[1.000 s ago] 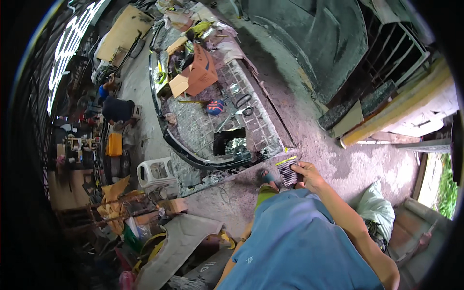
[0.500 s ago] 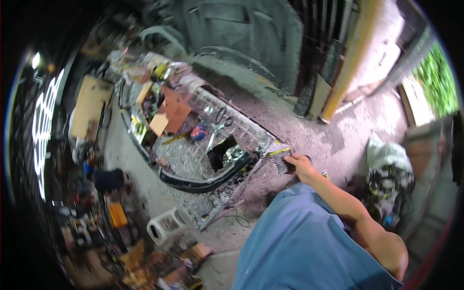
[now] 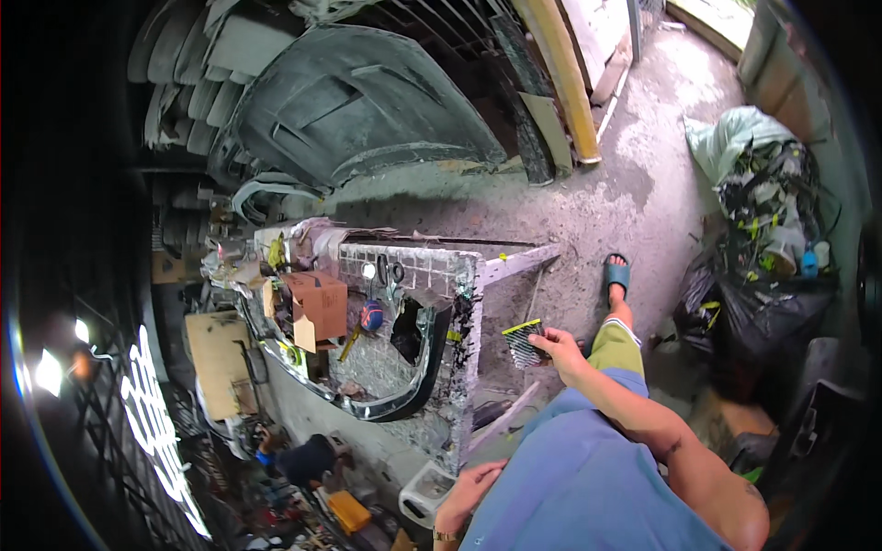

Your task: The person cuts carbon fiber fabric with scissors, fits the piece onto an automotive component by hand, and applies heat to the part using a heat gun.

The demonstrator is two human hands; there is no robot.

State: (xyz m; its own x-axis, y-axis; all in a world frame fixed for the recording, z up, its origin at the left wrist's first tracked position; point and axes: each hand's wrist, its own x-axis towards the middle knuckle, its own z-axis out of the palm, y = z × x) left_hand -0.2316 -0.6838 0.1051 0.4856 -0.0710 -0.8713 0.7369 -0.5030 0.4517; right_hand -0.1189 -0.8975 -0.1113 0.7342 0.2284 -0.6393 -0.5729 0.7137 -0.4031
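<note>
One striped sheet (image 3: 524,347), mid-frame: right hand (image 3: 558,352) pinches side, likely to leave yellow edge (image 3: 522,327) free; left hand (image 3: 471,489), lower centre, loosely open.

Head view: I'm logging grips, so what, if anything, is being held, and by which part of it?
The right hand holds a dark-and-pale striped, yellow-edged piece by its right side. Nothing shows held in the left hand.

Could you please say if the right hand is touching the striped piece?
Touching: the head view shows the right hand pinching the striped piece at one edge.
</note>
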